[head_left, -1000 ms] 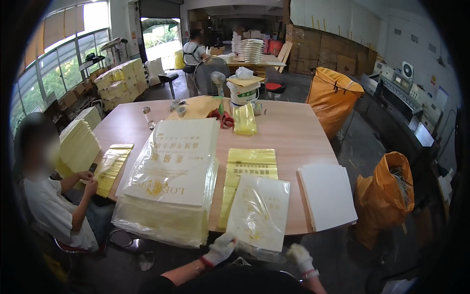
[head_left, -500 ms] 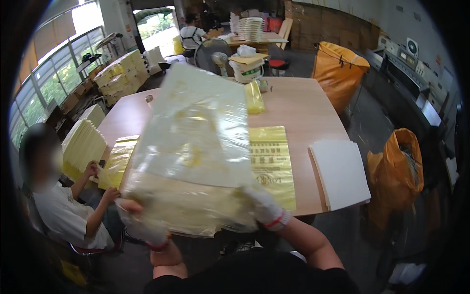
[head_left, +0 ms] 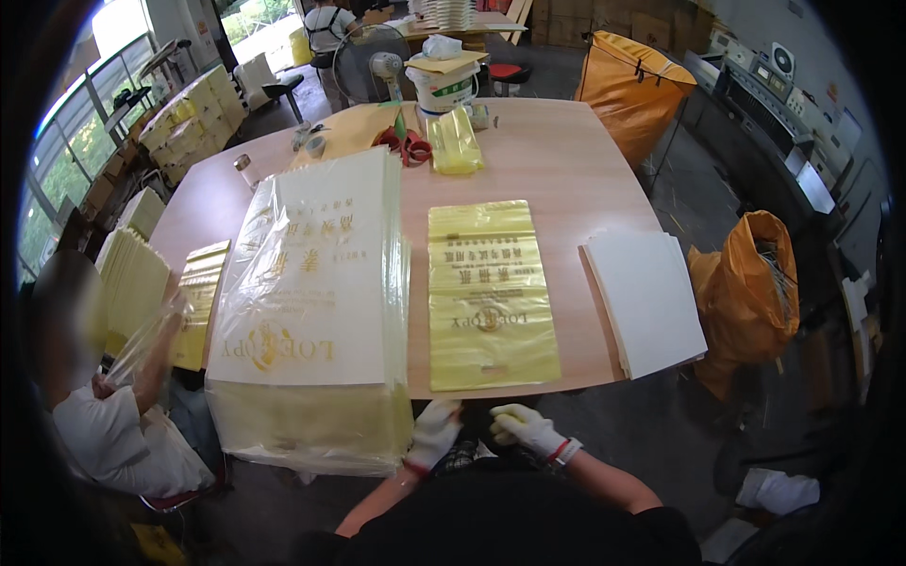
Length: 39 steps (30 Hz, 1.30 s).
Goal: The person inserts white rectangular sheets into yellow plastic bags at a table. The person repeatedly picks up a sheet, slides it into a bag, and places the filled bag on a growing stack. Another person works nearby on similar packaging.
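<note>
Both my hands wear white gloves and are in front of the table's near edge. My left hand (head_left: 436,434) is beside the lower right corner of a thick stack of sheets in clear plastic bags (head_left: 311,311) with gold print; its fingers are loosely apart and hold nothing visible. My right hand (head_left: 528,429) is curled closed with nothing seen in it, just below a flat pile of yellow printed plastic bags (head_left: 491,311). The bagged stack's lower end overhangs the table edge. A pile of white paper sheets (head_left: 646,302) lies at the right.
Red-handled scissors (head_left: 411,146), a folded yellow bag (head_left: 457,141) and a white bucket (head_left: 442,90) are on the far part of the table (head_left: 557,160). At the left sits a person (head_left: 123,415) handling clear plastic. Orange sacks (head_left: 755,292) stand at the right.
The bagged sheets I held in both hands now lie on the stack at the left. Both hands have let go and drawn together near my body. My view has tilted downward.
</note>
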{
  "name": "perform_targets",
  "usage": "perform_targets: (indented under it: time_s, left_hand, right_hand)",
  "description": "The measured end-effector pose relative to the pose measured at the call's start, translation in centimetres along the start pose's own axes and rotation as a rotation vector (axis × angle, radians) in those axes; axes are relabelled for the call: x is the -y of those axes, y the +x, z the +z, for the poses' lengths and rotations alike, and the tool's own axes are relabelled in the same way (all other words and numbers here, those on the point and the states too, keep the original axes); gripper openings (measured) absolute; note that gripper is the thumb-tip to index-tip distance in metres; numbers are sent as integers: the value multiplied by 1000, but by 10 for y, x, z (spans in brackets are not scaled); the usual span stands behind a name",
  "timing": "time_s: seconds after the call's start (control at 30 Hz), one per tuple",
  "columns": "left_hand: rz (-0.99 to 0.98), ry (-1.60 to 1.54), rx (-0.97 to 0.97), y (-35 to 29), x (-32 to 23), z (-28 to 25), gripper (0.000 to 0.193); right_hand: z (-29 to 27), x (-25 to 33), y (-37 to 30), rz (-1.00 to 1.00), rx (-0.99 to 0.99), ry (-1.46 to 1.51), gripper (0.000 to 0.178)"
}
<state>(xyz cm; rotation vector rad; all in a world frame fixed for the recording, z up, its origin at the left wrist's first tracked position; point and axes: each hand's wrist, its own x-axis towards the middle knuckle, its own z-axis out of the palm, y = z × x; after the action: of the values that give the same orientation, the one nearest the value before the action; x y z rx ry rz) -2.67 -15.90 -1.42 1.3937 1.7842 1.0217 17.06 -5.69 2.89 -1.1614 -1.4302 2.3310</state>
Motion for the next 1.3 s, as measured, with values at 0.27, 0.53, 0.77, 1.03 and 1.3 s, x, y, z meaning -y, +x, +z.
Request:
perform_targets:
  time_s: [0.27, 0.53, 0.77, 1.03, 1.3]
  left_hand:
    - [397, 530, -32, 129, -34, 29, 20]
    - [265, 216, -69, 156, -24, 20, 25]
    - [-317, -867, -276, 212, -12, -15, 13]
    - [137, -488, 72, 189, -174, -23, 37]
    - [362, 259, -204, 142, -154, -25, 43]
  right_hand:
    - [-54, -12, -19, 72, -206, 137, 34]
    - [-3, 73, 77, -225, -264, 114, 38]
    - [-89, 61, 72, -1053, -813, -1104, 37]
    - [-84, 10, 222, -558, -340, -591, 43]
    - [-115, 57, -22, -658, -298, -705, 27]
